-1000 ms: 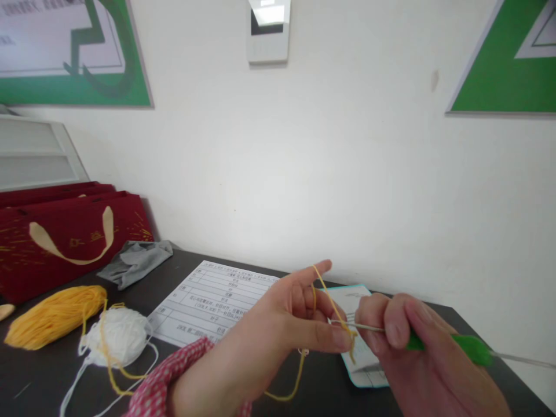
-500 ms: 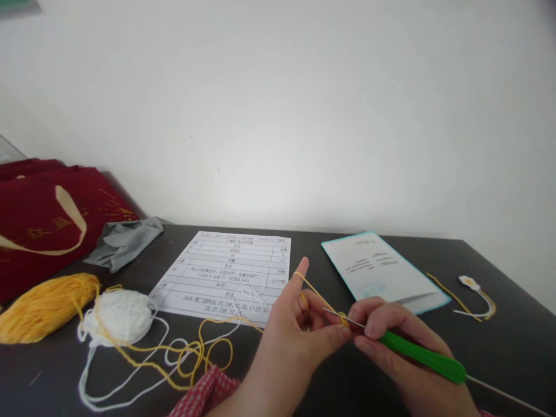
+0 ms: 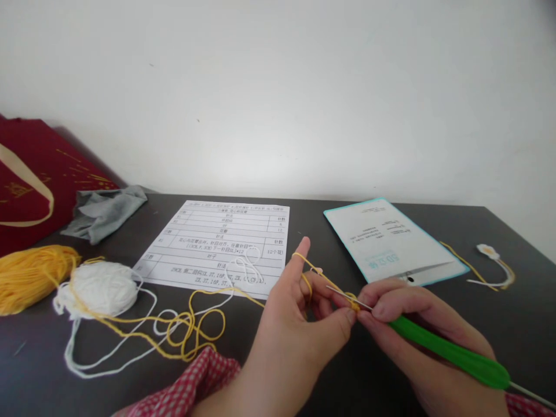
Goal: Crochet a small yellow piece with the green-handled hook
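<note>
Between the thumb and fingers of my left hand (image 3: 299,324) is pinched a small piece of yellow crochet (image 3: 353,301). Yellow yarn (image 3: 307,263) runs from it up over my raised index finger. My right hand (image 3: 421,330) grips a crochet hook (image 3: 452,353) by its green handle. The hook's thin metal tip lies at the yellow piece, pointing left; whether it passes through a stitch I cannot tell. Loose yellow yarn trails left across the table to a yellow skein (image 3: 37,278), beside a ball of white yarn (image 3: 104,289).
A printed pattern sheet (image 3: 217,243) lies behind my left hand, with white yarn over its corner. A blue-edged white packet (image 3: 386,237) is behind my right hand. A small white-and-yellow crocheted piece (image 3: 489,251) lies far right. A red bag (image 3: 39,174) and grey cloth (image 3: 104,211) stand left.
The view has shifted, so the table things appear higher and the left ones further left. Both hands keep their hold; the hook's tip stays at the yellow piece.
</note>
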### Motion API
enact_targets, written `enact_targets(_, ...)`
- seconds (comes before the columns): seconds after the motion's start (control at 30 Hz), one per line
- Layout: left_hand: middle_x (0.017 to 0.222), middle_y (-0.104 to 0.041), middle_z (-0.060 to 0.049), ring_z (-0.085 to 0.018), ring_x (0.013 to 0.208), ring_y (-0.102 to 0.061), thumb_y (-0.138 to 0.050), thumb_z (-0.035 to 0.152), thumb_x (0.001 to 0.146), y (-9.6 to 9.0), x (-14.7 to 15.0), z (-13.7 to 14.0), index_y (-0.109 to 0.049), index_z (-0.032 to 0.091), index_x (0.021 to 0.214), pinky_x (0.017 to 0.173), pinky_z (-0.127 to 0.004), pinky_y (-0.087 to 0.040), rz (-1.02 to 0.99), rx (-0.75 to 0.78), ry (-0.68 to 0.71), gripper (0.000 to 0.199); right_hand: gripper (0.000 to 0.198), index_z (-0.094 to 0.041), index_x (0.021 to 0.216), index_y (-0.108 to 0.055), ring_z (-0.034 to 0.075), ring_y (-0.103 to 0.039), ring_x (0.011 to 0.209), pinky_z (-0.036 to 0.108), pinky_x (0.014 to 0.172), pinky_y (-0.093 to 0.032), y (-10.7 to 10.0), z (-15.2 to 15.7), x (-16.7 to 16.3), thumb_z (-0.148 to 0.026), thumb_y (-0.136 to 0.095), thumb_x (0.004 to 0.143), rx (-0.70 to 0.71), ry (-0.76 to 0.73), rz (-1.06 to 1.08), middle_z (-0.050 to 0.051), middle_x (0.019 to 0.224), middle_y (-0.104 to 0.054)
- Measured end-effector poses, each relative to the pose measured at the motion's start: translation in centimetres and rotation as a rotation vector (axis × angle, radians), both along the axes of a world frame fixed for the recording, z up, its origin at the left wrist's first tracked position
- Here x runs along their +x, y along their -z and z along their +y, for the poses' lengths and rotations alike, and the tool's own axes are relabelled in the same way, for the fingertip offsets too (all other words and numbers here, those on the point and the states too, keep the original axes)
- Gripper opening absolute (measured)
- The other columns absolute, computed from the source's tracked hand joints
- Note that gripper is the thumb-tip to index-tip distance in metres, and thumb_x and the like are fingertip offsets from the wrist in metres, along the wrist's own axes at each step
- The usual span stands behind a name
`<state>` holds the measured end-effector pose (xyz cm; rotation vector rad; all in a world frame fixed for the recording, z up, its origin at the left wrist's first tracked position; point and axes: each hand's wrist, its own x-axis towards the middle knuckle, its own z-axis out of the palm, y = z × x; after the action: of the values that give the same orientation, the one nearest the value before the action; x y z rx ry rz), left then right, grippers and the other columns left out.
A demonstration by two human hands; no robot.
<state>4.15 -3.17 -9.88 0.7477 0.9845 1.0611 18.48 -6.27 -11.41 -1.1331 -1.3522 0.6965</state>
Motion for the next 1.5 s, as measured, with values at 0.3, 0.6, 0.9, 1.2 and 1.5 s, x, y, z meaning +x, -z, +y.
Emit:
enact_targets(0.3, 0.066, -0.066, 0.008, -0.007, 0.060, -0.054, -0.079, 0.007, 0.064, 0.2, 0.4, -0.4, -0.035, 0.013, 0.154, 0.063, -0.023, -0.043, -0.044, -0.073, 0.020, 0.101, 0.023, -0.028, 0.080, -0.061, 0.008, -0.069, 0.072, 0.011, 0.068, -0.056, 0.3, -0.3, -0.3, -0.006, -0.067, 0.082, -0.043, 0.026, -0.062, -0.006, 0.083, -0.069)
enact_targets(0.6, 0.064, -0.065, 0.009, -0.009, 0.064, -0.059, -0.081, 0.010, 0.065, -0.3, 0.4, -0.5, -0.033, 0.011, 0.153, 0.067, -0.024, -0.048, -0.079, -0.109, 0.031, 0.100, 0.023, -0.028, 0.074, -0.059, 0.008, -0.067, 0.069, 0.011, 0.067, -0.055, 0.2, -0.2, -0.8, -0.007, -0.067, 0.079, -0.056, 0.080, -0.010, -0.006, 0.079, -0.068)
enact_targets(0.9, 0.064, -0.067, 0.009, -0.011, 0.065, -0.064, -0.077, 0.007, 0.063, 0.1, 0.6, -0.5, -0.034, 0.010, 0.151, 0.067, -0.025, -0.050, -0.101, -0.093, -0.026, 0.098, 0.021, -0.029, 0.082, -0.058, 0.009, -0.067, 0.079, 0.012, 0.072, -0.054, 0.7, -0.9, 0.0, -0.010, -0.066, 0.088, -0.036, 0.031, -0.073, -0.006, 0.090, -0.070)
enact_targets(1.2, 0.067, -0.067, 0.008, -0.012, 0.067, -0.064, -0.082, 0.010, 0.063, -0.6, 0.1, -0.4, -0.032, 0.012, 0.154, 0.069, -0.027, -0.051, -0.022, -0.099, 0.048, 0.104, 0.020, -0.030, 0.080, -0.056, 0.011, -0.067, 0.072, 0.017, 0.063, -0.053, 0.0, -1.3, -0.2, -0.015, -0.067, 0.087, -0.074, 0.056, -0.151, -0.005, 0.086, -0.070)
enact_targets(1.5, 0.065, -0.069, 0.008, -0.014, 0.067, -0.065, -0.079, 0.011, 0.067, -1.0, 0.0, -0.2, -0.033, 0.016, 0.156, 0.074, -0.029, -0.052, 0.148, -0.039, 0.023, 0.101, 0.021, -0.030, 0.081, -0.054, 0.008, -0.065, 0.074, 0.013, 0.067, -0.050, 0.3, -0.9, 0.1, -0.013, -0.065, 0.087, -0.042, 0.047, -0.201, -0.006, 0.086, -0.067)
